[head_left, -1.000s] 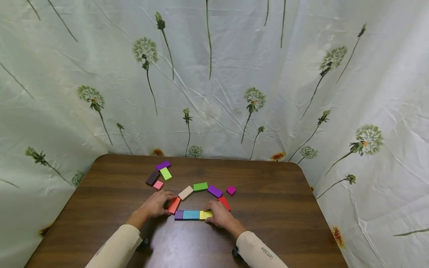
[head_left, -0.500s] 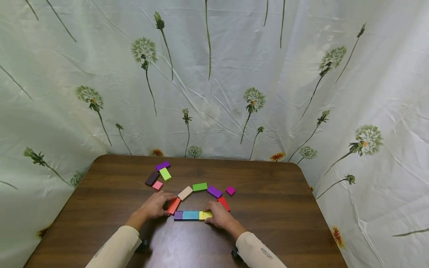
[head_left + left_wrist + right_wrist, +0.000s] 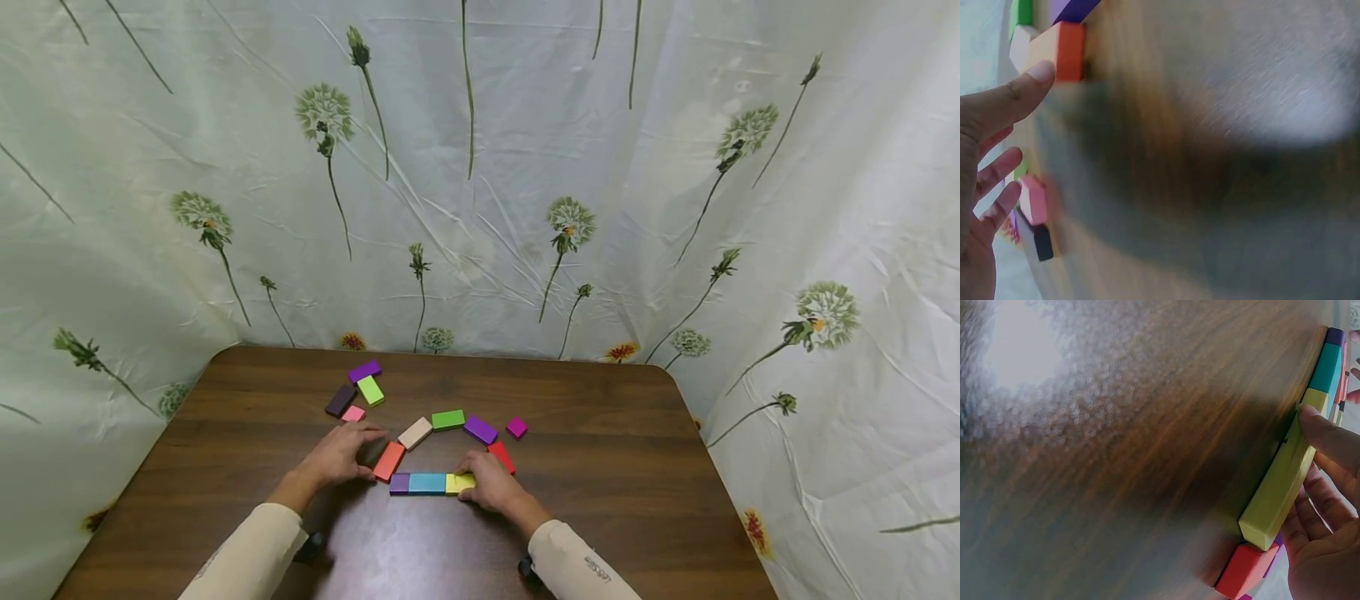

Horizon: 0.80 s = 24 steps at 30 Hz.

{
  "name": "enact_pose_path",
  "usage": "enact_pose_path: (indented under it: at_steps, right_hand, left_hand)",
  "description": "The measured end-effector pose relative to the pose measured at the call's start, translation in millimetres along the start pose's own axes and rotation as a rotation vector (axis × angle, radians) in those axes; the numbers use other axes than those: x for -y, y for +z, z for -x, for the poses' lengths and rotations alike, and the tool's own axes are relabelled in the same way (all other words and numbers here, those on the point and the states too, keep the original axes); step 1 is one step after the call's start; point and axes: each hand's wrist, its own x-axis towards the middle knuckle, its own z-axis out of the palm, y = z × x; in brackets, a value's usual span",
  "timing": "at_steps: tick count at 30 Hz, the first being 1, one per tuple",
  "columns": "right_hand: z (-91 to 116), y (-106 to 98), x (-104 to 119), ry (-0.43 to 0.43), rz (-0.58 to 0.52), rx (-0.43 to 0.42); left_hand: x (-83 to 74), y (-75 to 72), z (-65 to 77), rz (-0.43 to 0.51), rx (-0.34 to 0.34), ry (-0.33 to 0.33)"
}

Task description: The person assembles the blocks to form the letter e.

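Observation:
Wooden blocks form a closed ring on the table. Its near side is a row of a purple block point(image 3: 400, 483), a blue block point(image 3: 427, 483) and a yellow block point(image 3: 1272, 500). My right hand point(image 3: 491, 483) pinches the yellow block, thumb on its near side, fingers behind. An orange-red block point(image 3: 389, 461) slants up at the left; my left hand point(image 3: 337, 457) is spread beside it, thumb tip close, contact unclear. Beyond are a beige block point(image 3: 416, 433), a green block point(image 3: 448, 419), another purple block point(image 3: 481, 429) and a red block point(image 3: 502, 457), partly behind my right hand.
A magenta block point(image 3: 517, 427) lies outside the ring. At the back left are a pink block point(image 3: 353, 413), a dark block point(image 3: 341, 400), a lime block point(image 3: 371, 390) and a further purple block point(image 3: 365, 371). A flowered curtain point(image 3: 480, 208) hangs behind the wooden table point(image 3: 600, 467).
My left hand has let go of the orange-red block and drawn slightly left, its fingers opening. The right hand stays on the yellow block, and the blocks look unmoved.

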Motion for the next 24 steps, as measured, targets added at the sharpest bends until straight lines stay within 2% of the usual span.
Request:
enact_pose_path:
  at_steps: [8,10,14,17,19,24]
  right_hand:
    - [0,2,-3,-0.005,0.002,-0.009]
    - [-1,1,-2,-0.004,0.006,-0.006]
    - [-2,1,-3,0.001,0.02,-0.002]
    - [-2,1,-3,-0.007,0.021,-0.01]
    - [-2,1,-3,-0.012,0.024,-0.012]
    - [-1,2,-4,0.004,0.034,-0.002]
  left_hand:
    - [20.4,-23.6,-6.7,-0.067,-0.095,-0.081]
    - [28.2,-30.7,-11.5,-0.094,-0.108,-0.083]
    - [46.8,-43.1,-25.2,-0.177,-0.083,-0.076]
    - [57.5,-46.1,-34.0,-0.226,-0.068,-0.074]
    - [61.3,-44.5,-37.2,-0.224,-0.056,-0.081]
    - [62.2,-39.5,-38.2,-0.194,0.028,-0.116]
